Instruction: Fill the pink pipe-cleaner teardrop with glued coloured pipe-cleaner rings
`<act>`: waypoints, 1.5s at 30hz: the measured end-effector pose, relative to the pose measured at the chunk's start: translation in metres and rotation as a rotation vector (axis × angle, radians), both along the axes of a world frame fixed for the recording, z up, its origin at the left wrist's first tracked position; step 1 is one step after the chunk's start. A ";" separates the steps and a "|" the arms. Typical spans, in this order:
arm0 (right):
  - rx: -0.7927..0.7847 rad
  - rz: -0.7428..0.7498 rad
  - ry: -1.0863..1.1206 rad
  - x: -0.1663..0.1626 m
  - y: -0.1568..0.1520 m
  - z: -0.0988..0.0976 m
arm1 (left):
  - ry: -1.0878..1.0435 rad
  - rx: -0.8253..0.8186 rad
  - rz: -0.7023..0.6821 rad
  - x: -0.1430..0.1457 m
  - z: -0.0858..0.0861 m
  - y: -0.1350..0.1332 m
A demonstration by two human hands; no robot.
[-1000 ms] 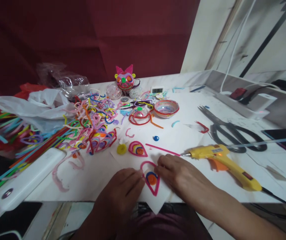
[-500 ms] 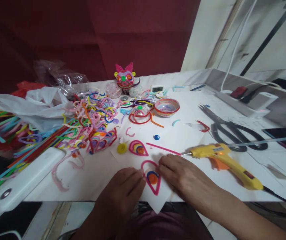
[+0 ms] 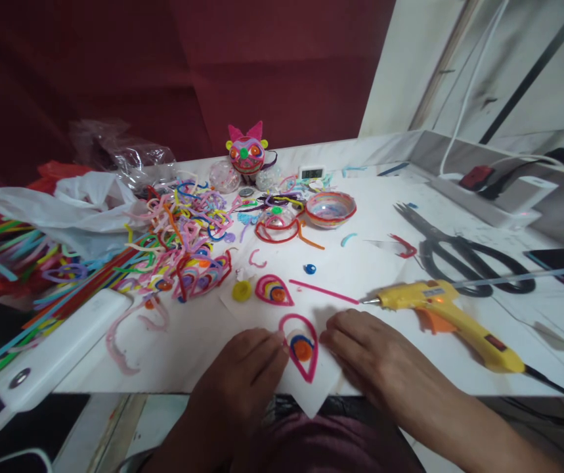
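A pink pipe-cleaner teardrop (image 3: 315,360) lies on a piece of white paper (image 3: 308,397) at the table's front edge. Inside its outline sit an orange coil and a blue arc. My left hand (image 3: 245,368) has its fingers closed at the teardrop's left edge. Just right of the outline, my right hand (image 3: 360,345) rests over the paper with fingers bent together; its thumb is hidden and nothing shows at the fingertips. Beyond them lie a smaller, filled pink teardrop (image 3: 274,290), a straight pink pipe-cleaner piece (image 3: 324,291) and a yellow coil (image 3: 241,291).
A yellow glue gun (image 3: 439,305) lies right, its nozzle near the pink strip, with black scissors (image 3: 452,253) behind. Pipe-cleaner scraps (image 3: 188,223) heap up left, beside a white power bank-like device (image 3: 65,348). A bowl (image 3: 331,210) and a decorated head figure (image 3: 246,154) stand farther back.
My right hand has drawn slightly right, off the teardrop's right edge. My left hand stays at the left edge, and the teardrop lies nearly where it was. The view has shifted slightly.
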State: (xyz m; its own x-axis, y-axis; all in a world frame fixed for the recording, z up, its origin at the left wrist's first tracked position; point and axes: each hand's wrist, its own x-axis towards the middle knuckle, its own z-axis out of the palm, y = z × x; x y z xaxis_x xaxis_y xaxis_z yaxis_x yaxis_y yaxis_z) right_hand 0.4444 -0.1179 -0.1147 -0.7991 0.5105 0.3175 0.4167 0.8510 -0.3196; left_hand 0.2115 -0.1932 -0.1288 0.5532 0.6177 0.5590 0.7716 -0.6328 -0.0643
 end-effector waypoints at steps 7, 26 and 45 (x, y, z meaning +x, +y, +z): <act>-0.025 -0.001 0.022 0.003 -0.001 -0.003 | -0.004 -0.004 -0.008 0.000 0.001 0.001; -0.029 0.025 -0.157 -0.015 0.015 0.015 | 0.003 -0.032 -0.007 -0.002 -0.002 -0.001; -0.348 -0.238 -0.435 -0.035 0.029 0.046 | 0.002 -0.077 -0.018 -0.004 -0.005 -0.001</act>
State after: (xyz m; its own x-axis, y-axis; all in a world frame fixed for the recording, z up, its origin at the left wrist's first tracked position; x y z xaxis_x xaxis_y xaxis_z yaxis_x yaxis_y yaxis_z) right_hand 0.4098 -0.0891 -0.0688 -0.6695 0.7064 -0.2299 0.7374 0.5948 -0.3201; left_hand 0.2074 -0.1941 -0.1333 0.5651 0.6488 0.5096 0.7603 -0.6494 -0.0164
